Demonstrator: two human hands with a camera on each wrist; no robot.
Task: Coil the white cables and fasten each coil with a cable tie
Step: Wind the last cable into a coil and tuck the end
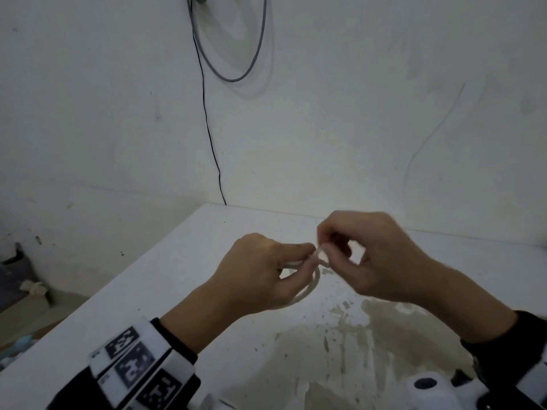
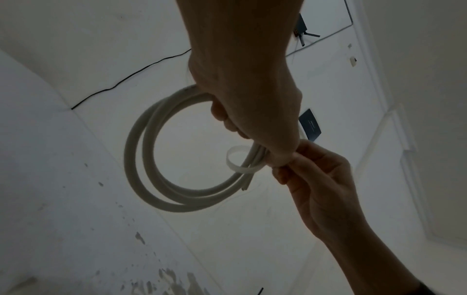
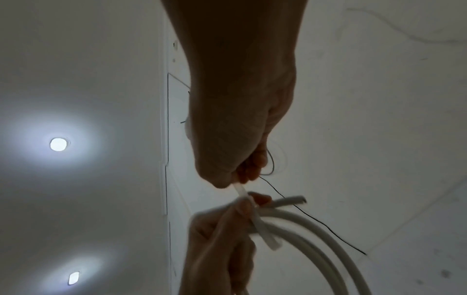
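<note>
Two hands are meeting above the white table, and between them you are holding the coiled white cable. Your left hand is gripping the coil where its turns bunch together, fingers curled round the strands, so the loop is hanging below your fist clear of the tabletop (the left wrist view is showing about two turns, with one cut end poking out near the grip). Your right hand is pinching the cable tie between thumb and fingertips, the other fingers curled in loosely behind. The tie is a flat translucent strip, and it is arching over the bunched strands right beside your left thumb; in the right wrist view, one stretch of it is running up into your right pinch while a free tail is sticking out past the cable. Whether the strip is already threaded through its own head is something you cannot tell from these views, as the fingers are covering that spot. Your two hands are touching at the fingertips. Behind the table, a thin black wire is running down the wall, and a grey cable loop is hanging beside it.
</note>
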